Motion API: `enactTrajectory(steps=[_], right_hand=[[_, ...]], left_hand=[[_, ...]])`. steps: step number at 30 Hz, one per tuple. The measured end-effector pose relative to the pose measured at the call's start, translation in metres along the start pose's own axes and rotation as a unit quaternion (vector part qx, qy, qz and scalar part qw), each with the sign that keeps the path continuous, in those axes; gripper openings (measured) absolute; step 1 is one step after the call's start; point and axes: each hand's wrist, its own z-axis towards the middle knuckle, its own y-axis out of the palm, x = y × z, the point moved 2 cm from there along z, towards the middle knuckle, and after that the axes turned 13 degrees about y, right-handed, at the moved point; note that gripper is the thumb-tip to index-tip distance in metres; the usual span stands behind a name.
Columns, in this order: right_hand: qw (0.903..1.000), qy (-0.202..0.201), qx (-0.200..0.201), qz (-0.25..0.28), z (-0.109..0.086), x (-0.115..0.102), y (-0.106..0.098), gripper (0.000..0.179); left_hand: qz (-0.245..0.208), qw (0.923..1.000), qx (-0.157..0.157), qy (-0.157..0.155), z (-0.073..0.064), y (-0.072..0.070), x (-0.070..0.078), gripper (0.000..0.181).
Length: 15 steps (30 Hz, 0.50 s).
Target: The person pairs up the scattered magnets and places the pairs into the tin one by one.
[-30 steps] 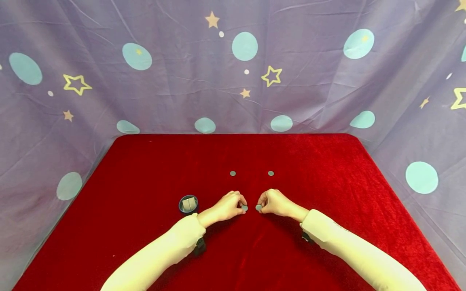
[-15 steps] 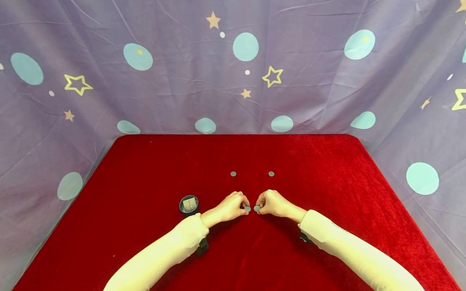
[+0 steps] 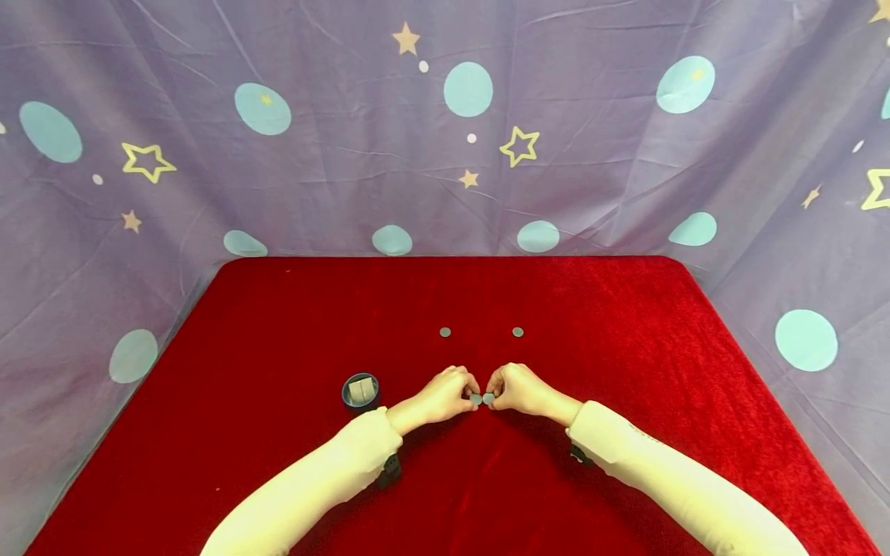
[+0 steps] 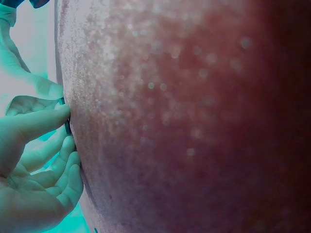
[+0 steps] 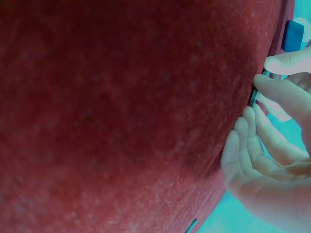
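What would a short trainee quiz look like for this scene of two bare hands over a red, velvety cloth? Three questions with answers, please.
1. Multiple choice: what does the person's bare left hand pinch?
A) Nothing
B) A small, flat, round grey disc
C) A yellow pencil

2. True or false: the round, dark blue bowl is nearer the left hand than the bare right hand.

3. Count: in the head view, how many grey discs lie on the red, velvety cloth, held by neither hand?

Key:
1. B
2. True
3. Two: the left loose disc and the right loose disc, both beyond the hands.
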Motion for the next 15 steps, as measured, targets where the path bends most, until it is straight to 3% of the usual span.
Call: enactTrajectory(steps=[15], right_hand=[[0.9999, -0.010, -0.002, -0.008, -0.0002, 0.0012, -0.0013, 0.013]], left_hand=[[-0.013, 0.9997, 0.004, 0.018, -0.0060, -0.0061, 0.0005, 0.021]])
